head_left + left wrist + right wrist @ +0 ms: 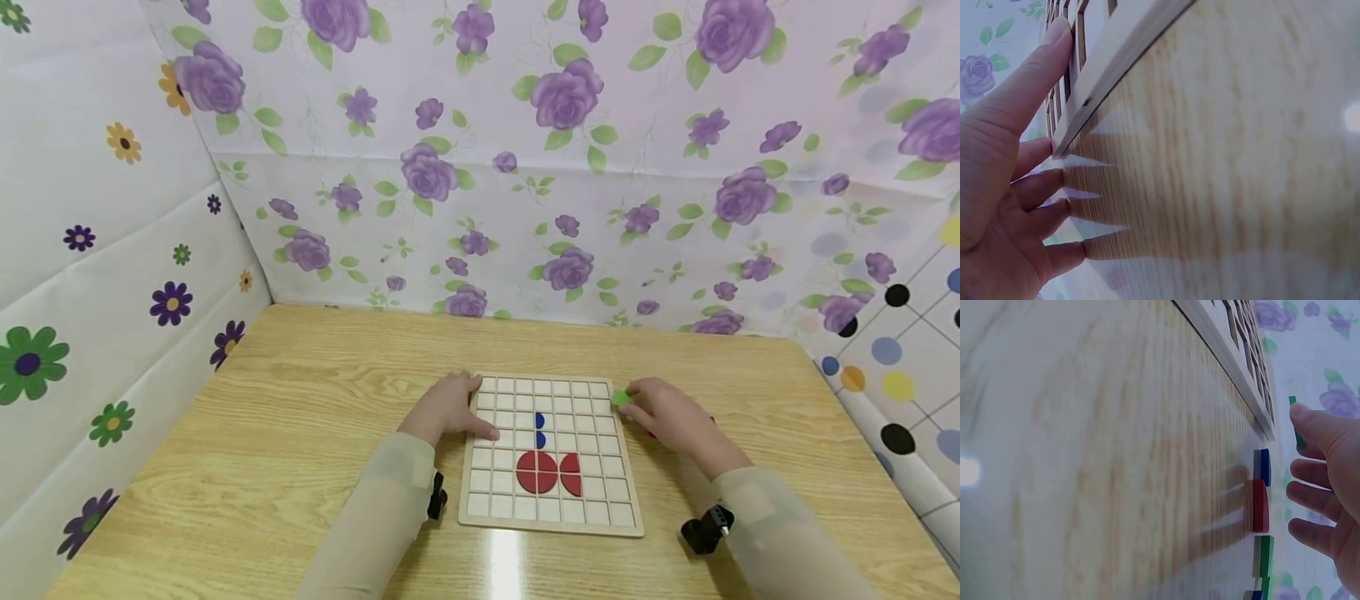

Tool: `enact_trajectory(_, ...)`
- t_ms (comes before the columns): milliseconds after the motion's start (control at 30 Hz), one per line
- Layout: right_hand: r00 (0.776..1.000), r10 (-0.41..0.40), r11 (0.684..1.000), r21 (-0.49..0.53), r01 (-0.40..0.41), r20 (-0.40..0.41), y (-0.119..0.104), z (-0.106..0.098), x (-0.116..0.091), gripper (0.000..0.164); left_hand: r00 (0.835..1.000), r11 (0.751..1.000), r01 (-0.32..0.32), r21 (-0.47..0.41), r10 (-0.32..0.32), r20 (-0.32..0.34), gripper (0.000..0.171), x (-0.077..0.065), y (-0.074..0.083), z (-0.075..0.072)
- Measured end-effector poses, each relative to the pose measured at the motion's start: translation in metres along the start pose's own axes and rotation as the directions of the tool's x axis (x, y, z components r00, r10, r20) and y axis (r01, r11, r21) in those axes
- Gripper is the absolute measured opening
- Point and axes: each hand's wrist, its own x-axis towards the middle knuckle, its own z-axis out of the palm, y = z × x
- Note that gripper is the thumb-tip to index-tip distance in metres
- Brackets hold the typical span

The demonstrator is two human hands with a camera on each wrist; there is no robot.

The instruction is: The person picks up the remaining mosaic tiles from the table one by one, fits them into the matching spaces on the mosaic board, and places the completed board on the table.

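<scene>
Pale long sleeves (pixel 358 521) frame a square, pale wooden grid board (pixel 551 527) on a light wood-grained bench (pixel 322 375).
The right hand (pixel 669 419) pinches a small, flat, bright green piece (pixel 620 397) between thumb and forefinger—just beside the board's right edge, near its far corner—its other fingers loosely bent; the left hand (pixel 448 408) is spread and relaxed at the board's left edge, thumb lying over the grid, forefinger at the far corner. Inside the grid, four red quarter-round pieces (pixel 527 462) make a disc, two more red quarter-rounds (pixel 572 463) stand just right of it, and two small blue round-edged pieces (pixel 540 421) sit beyond the disc. Near the right hand, a blue block (pixel 1265 467), a red block (pixel 1261 506) and a green block (pixel 1266 556) line up on the bench.
</scene>
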Motion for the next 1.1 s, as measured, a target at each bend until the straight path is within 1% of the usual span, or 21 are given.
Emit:
enact_trajectory(333,0.999,-0.042,0.999,0.010,0.042,-0.010,-0.005,0.006,0.003,0.038,1.000,1.000,0.003,-0.003,-0.003,0.000,0.103,-0.001,0.001,0.000)
enact_trajectory(533,0.999,-0.039,0.999,0.030,0.040,-0.010,-0.010,0.007,0.004,0.042,1.000,1.000,0.003,0.005,-0.003,0.001,0.102,-0.002,0.002,-0.001)
enact_trajectory(867,0.999,-0.042,0.999,-0.002,0.042,0.000,-0.019,0.014,0.008,0.039,1.000,1.000,-0.001,0.017,0.001,0.000,0.102,0.000,0.000,0.000)
enact_trajectory(1100,0.999,-0.043,0.999,-0.004,0.043,0.007,-0.025,0.015,0.011,0.042,1.000,1.000,-0.002,0.015,0.002,-0.002,0.103,0.002,-0.002,0.001)
